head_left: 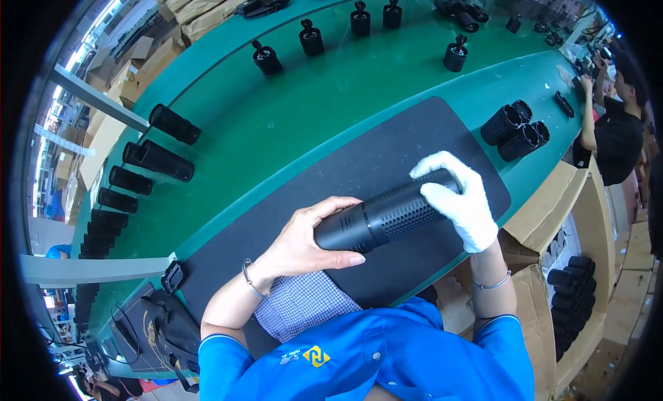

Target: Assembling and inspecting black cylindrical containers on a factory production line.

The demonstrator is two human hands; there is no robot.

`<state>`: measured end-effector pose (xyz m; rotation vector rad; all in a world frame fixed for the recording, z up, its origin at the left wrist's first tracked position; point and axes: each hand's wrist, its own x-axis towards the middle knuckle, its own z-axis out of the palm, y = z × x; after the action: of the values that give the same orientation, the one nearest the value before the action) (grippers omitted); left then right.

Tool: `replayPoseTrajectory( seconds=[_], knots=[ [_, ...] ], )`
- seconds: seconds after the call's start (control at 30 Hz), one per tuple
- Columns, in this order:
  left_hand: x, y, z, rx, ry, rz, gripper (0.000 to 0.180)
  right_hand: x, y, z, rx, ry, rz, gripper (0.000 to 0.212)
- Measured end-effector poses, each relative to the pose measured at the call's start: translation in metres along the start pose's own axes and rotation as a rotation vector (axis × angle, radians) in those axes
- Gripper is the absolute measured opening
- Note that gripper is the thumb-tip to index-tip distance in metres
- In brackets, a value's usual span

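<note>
Between my two hands lies a black cylinder [400, 213] with a perforated grille along its right part and a few slots near its left end. It is held roughly level above a dark grey mat [407, 139], tilted slightly up to the right. My bare left hand [304, 239] wraps round the smooth left end, thumb along the near side. My right hand [464, 204], in a white glove, grips the perforated right end with thumb and fingers. The right palm covers part of that end. A blue-checked cloth [304, 306] lies by my left forearm.
Several black cylinders [159, 159] stand along the green belt [276, 139] at left, and small black units with loops [311, 38] at its far side. Black perforated cups [514, 128] stand right of the mat. An open carton [580, 263] holds black parts. A co-worker [615, 118] is at far right.
</note>
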<state>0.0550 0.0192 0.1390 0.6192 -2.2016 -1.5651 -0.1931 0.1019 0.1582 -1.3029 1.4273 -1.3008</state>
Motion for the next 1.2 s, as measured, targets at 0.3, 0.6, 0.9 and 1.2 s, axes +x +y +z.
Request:
replayPoseTrajectory(
  seconds=[0.3, 0.6, 0.9, 1.2],
  knots=[
    [0.006, 0.006, -0.001, -0.192, -0.006, -0.163, 0.073, 0.01, -0.019, 0.007, -0.131, 0.007, 0.142, 0.018],
    [0.022, -0.026, 0.01, -0.06, -0.03, -0.103, 0.072, 0.035, -0.004, 0.021, -0.201, 0.014, -0.064, 0.043],
    [0.072, -0.134, -0.149, -0.181, 0.824, -0.057, 0.058, 0.013, 0.065, 0.016, 0.036, 0.198, 0.017, 0.06],
    [0.054, -0.223, -0.272, 0.014, 1.267, -0.202, 0.074, -0.014, 0.096, 0.026, -0.701, 0.325, -0.153, 0.029]
  ],
)
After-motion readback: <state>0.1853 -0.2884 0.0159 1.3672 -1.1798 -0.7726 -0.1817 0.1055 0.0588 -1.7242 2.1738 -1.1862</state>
